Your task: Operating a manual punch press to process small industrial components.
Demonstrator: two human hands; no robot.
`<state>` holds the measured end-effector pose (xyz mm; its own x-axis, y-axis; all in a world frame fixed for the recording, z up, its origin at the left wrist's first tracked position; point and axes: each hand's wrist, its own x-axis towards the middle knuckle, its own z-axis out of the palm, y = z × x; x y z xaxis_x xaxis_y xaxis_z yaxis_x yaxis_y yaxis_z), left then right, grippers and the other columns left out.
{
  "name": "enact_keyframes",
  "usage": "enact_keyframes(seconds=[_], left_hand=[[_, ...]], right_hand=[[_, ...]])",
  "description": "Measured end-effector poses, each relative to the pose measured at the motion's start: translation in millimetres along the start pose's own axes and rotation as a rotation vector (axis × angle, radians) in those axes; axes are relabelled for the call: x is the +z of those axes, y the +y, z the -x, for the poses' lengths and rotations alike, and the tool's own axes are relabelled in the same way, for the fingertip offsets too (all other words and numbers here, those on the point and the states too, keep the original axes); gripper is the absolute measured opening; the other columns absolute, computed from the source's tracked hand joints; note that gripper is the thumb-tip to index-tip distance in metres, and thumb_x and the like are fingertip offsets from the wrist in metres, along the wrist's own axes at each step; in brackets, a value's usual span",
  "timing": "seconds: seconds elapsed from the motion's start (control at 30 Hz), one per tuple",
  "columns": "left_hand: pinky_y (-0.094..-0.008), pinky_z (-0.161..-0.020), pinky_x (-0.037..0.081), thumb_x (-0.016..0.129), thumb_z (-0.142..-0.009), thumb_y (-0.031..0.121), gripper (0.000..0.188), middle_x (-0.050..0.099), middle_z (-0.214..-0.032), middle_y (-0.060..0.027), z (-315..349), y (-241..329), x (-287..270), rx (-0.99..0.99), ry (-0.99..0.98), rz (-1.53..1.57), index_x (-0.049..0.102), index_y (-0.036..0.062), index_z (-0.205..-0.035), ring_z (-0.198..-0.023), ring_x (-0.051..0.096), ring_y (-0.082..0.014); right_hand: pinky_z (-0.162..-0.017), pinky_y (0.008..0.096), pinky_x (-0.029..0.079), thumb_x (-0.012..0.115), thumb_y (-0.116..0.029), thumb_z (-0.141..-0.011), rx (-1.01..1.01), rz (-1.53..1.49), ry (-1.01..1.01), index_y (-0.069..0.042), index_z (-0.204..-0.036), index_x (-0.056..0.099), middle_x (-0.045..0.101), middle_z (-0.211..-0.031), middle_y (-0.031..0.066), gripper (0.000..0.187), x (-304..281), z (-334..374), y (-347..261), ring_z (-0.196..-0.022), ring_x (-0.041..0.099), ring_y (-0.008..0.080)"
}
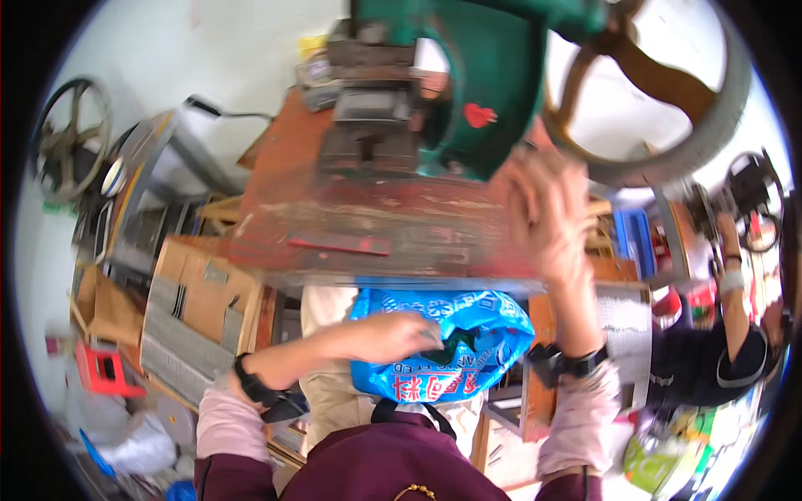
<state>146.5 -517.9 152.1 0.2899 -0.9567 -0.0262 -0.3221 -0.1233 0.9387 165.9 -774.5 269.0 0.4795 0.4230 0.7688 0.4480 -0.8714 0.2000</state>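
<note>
A blue plastic bag (376, 305) with red and white print lies gaping in my lap, something dark inside it. Over its opening is my left hand (401, 336), fingers curled together; whatever they may hold is too small to make out. My right hand (547, 204) is raised at the right side of the worktable (376, 217), close to the green press (493, 75), and motion smears its fingers. The press stands on the table, with a metal die block (368, 125) at its left and a large handwheel (660, 83) at its right.
A flat red strip (341, 244) lies near the table's front edge. At left are a wooden tray of metal pieces (196, 309) and a red stool (109, 370). A co-worker's arm (735, 309) reaches to another machine at right, past a blue bin (635, 240).
</note>
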Motion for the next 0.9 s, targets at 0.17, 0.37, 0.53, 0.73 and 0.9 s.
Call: enact_keyframes(seconds=[0.17, 0.37, 0.53, 0.73, 0.9], left_hand=[[-0.0427, -0.09, 0.042, 0.054, -0.09, 0.041, 0.062, 0.055, -0.108, -0.0279, 8, -64, 85, -0.179, 0.24, -0.511, 0.045, -0.0103, -0.122, -0.104, 0.052, -0.0399], [-0.0421, -0.077, 0.049, 0.06, -0.086, 0.027, 0.032, 0.062, -0.093, -0.019, 120, -92, 28, -0.25, 1.072, -0.565, 0.06, 0.0013, -0.105, -0.088, 0.059, -0.0348], [-0.0434, -0.086, 0.045, 0.061, -0.079, 0.02, 0.038, 0.06, -0.102, -0.0243, 288, -146, -55, -0.911, 1.461, -0.865, 0.057, 0.001, -0.112, -0.098, 0.055, -0.0399], [-0.0529, -0.101, 0.03, 0.062, -0.081, 0.027, 0.053, 0.044, -0.131, -0.0221, 392, -207, -95, -1.503, 1.379, -1.026, 0.049, -0.0024, -0.124, -0.128, 0.03, -0.0411], [-0.0532, -0.103, 0.026, 0.056, -0.086, 0.024, 0.05, 0.04, -0.136, -0.0202, 410, -223, -104, -1.53, 1.163, -1.116, 0.047, -0.003, -0.127, -0.131, 0.027, -0.0379]], right_hand=[[-0.09, 0.0453, 0.039, 0.066, -0.013, -0.081, 0.462, -0.241, -0.177, 0.001, -0.125, 0.044, 0.054, -0.11, 0.0214, 0.051, 86, 73, -51, -0.102, 0.05, 0.0375], [-0.088, 0.0415, 0.045, 0.059, -0.014, -0.089, 0.836, -0.407, -0.111, 0.002, -0.13, 0.042, 0.052, -0.115, 0.0228, 0.047, 90, 81, -57, -0.103, 0.055, 0.0344], [-0.086, 0.0408, 0.044, 0.058, -0.016, -0.09, 0.843, -0.244, -0.135, 0.001, -0.13, 0.044, 0.055, -0.114, 0.0231, 0.045, 91, 89, -56, -0.1, 0.057, 0.0332], [-0.078, 0.0363, 0.053, 0.056, -0.018, -0.092, 0.903, -0.243, -0.12, -0.001, -0.129, 0.045, 0.058, -0.111, 0.0212, 0.042, 92, 85, -59, -0.097, 0.06, 0.0276], [-0.076, 0.0364, 0.054, 0.056, -0.017, -0.092, 0.857, -0.066, -0.162, -0.002, -0.126, 0.049, 0.061, -0.109, 0.0196, 0.038, 92, 83, -61, -0.095, 0.063, 0.0288]])
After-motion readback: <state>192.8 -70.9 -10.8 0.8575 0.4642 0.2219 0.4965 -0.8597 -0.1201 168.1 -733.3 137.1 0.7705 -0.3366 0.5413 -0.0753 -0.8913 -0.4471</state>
